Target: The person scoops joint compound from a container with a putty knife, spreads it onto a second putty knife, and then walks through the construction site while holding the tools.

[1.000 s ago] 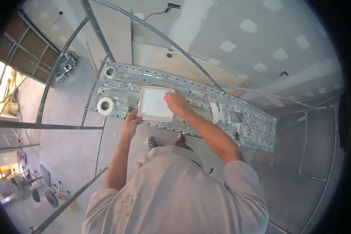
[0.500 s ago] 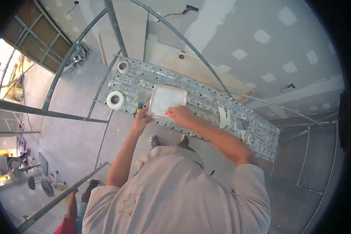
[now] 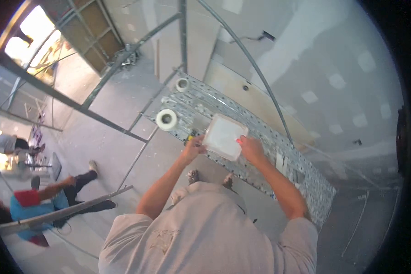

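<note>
Co-worker [image 3: 25,207] farther across floor [image 3: 130,100]; over platform [image 3: 316,194], fingers [image 3: 197,145] round tray [image 3: 221,132] (left), red item [image 3: 239,141] (right)

rough, spattered metal scaffold platform [image 3: 208,101], smooth tub [image 3: 220,154], probably plastic, matt cloth T-shirt [image 3: 210,228], chalky plasterboard wall [image 3: 317,66], dull metal guardrail [image 3: 114,124]

The person [image 3: 201,246] is wearing a loose, beige-grey, short-sleeved cloth shirt [image 3: 233,223]. A darker outlined marking [image 3: 162,239] is showing on its left. Speckled, greyish shoes [image 3: 193,176] are peeking out below.
</note>
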`<action>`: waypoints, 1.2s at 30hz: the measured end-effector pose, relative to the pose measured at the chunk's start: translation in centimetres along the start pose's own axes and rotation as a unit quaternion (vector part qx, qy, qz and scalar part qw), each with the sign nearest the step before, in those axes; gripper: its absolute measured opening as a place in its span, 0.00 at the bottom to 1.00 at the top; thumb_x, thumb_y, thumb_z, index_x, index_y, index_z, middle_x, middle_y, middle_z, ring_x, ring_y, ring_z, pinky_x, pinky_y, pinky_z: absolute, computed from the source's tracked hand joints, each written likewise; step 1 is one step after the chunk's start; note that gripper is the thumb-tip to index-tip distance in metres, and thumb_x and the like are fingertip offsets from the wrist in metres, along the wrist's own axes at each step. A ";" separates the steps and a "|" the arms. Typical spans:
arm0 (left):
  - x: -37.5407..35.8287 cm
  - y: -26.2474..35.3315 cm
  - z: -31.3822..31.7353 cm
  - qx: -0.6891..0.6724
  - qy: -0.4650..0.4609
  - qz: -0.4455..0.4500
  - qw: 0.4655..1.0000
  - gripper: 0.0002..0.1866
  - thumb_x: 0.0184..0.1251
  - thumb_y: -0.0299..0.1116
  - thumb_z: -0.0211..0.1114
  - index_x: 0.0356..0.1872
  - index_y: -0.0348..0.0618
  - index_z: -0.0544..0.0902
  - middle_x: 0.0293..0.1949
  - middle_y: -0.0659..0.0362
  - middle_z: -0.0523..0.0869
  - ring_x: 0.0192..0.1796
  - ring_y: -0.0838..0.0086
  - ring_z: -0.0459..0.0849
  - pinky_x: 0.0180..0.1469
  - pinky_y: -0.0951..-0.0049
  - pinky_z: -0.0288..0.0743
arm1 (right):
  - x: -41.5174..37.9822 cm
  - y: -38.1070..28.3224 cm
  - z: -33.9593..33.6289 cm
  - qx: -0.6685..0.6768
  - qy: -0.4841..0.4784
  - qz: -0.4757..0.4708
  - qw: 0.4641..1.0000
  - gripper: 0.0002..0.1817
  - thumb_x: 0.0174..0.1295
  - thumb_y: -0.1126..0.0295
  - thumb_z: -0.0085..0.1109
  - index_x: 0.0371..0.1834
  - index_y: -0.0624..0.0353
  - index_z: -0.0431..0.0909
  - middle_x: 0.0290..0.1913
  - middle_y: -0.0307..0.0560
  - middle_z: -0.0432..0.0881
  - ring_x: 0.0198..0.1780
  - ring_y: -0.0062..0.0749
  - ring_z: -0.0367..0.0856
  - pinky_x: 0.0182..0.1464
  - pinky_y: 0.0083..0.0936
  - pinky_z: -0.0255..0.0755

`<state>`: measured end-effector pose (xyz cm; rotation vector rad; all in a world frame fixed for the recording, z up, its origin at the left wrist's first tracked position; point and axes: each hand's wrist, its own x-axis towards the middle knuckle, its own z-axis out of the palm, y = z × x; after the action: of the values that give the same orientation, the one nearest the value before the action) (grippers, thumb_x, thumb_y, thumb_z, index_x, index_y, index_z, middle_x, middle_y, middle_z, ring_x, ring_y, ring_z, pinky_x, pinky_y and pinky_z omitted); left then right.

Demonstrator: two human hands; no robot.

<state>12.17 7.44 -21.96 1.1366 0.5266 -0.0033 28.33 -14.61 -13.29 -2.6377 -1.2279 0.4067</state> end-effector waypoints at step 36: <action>0.0 -0.2 0.3 0.037 -0.007 0.006 0.999 0.28 0.66 0.20 0.63 0.68 0.40 0.73 0.39 0.63 0.74 0.39 0.72 0.86 0.44 0.71 0.87 | 2.6 -2.1 1.4 -0.065 0.032 0.084 0.994 0.14 0.70 0.55 0.54 0.41 0.54 0.81 0.32 0.59 0.85 0.38 0.59 0.85 0.40 0.52 0.76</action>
<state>12.21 7.06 -22.03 1.2121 0.5097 -0.0208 28.03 -11.18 -14.43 -2.8517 -1.0497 0.2746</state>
